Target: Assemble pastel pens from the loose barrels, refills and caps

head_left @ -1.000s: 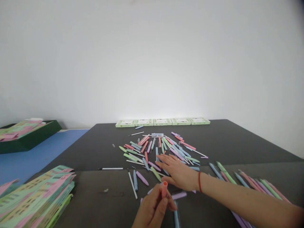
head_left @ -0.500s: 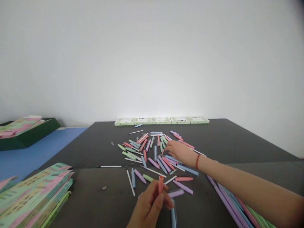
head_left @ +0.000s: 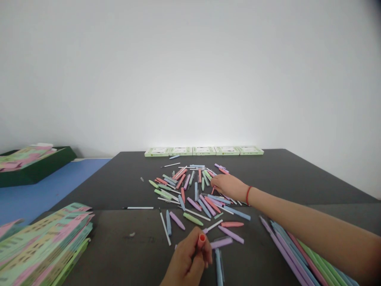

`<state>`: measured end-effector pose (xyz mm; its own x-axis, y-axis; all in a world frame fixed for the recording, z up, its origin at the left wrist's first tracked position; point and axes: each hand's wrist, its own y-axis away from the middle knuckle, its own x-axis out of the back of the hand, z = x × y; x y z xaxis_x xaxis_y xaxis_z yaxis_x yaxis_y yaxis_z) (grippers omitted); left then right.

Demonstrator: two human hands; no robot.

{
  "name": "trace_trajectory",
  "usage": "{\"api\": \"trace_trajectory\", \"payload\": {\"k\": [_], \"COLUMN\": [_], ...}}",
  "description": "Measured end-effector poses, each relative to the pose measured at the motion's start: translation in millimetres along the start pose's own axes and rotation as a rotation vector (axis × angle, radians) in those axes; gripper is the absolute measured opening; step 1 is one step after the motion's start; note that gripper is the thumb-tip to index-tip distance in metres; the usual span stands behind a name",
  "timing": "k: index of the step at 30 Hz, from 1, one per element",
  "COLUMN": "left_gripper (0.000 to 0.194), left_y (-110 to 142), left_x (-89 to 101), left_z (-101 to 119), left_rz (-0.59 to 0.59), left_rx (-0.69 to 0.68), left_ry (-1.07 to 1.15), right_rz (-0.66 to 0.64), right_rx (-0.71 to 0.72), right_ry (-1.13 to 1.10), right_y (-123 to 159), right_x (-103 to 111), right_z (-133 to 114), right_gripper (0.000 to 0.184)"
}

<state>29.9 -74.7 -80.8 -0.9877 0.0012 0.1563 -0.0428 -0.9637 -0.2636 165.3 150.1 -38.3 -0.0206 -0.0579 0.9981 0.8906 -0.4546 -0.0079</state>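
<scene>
At the front of the table my left hand (head_left: 187,256) is closed around a coral-red pen barrel (head_left: 201,239), whose hollow open end tips toward me. My right hand (head_left: 229,187), with a red cord at the wrist, reaches over the right side of the pile. Its fingers are pinched together, and a small red pen part (head_left: 212,190) shows just beneath them; most of it is hidden. Around it lie loose pen barrels and caps in pastel colours, such as a blue barrel (head_left: 237,213) and a purple one (head_left: 231,234), mixed with white refills (head_left: 165,226).
Flat green-and-white boxes (head_left: 204,151) line the table's back edge. Printed pastel packs (head_left: 44,246) are stacked at the front left. A dark green tray (head_left: 38,169) stands on a blue surface. Long pastel pens (head_left: 300,254) lie at the front right, partly under my forearm.
My right hand has shifted slightly right, and the small red part has moved with it. The barrel in my left hand has tilted, so its open end now faces me.
</scene>
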Motion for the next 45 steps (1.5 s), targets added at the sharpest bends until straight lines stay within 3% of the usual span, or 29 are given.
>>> {"api": "trace_trajectory", "payload": {"k": [10,22,31,39,45], "left_gripper": [0.034,0.035,0.036,0.036,0.036], "left_y": [-3,-3,-3,-2,-3], "left_x": [2.0,5.1,5.8,5.2,3.5], "left_z": [7,3,2,1,3], "left_rz": [-0.016,-0.112,-0.136,-0.127,-0.123], "left_rx": [0.069,0.008,-0.004,0.004,0.024], "left_ry": [0.087,0.034,-0.017,-0.012,0.001], "right_rz": [-0.066,-0.092,-0.041,0.02,0.026], "right_rx": [-0.013,-0.081,-0.144,0.041,-0.031], "right_ry": [-0.046,-0.005,-0.027,-0.148,-0.159], "right_y": [40,19,14,15,-1], "right_x": [4,3,-3,-6,-7], "right_z": [-1,-1,16,-20,-34], "right_gripper": [0.015,0.016,0.017,0.029,0.022]}}
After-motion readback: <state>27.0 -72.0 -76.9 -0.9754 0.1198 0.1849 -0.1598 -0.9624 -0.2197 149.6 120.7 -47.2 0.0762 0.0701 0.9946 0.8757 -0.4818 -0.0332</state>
